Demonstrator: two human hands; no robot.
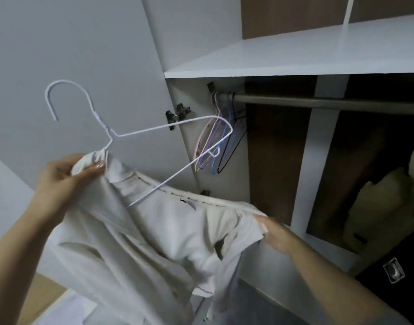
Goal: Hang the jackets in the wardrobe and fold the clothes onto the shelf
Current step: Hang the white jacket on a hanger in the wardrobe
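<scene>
Left hand (pixel 67 181) pinching bunched collar of cream fabric jacket (pixel 135 233) at neck of white wire hanger (pixel 121 134); right hand (pixel 275 233) gripping jacket's far edge, garment stretched between hands before open white wardrobe (pixel 283 57)

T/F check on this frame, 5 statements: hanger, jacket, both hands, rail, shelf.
1. The white wire hanger already hangs on the rail. False: it is held up in front of the wardrobe, its hook free.
2. The left hand grips the pale jacket at the hanger's neck. True.
3. The right hand hangs idle, away from the jacket. False: it holds the jacket's other edge.
4. Several coloured empty hangers hang at the rail's left end. True.
5. Folded clothes lie on the white shelf above the rail. False: none show on its visible part.
</scene>
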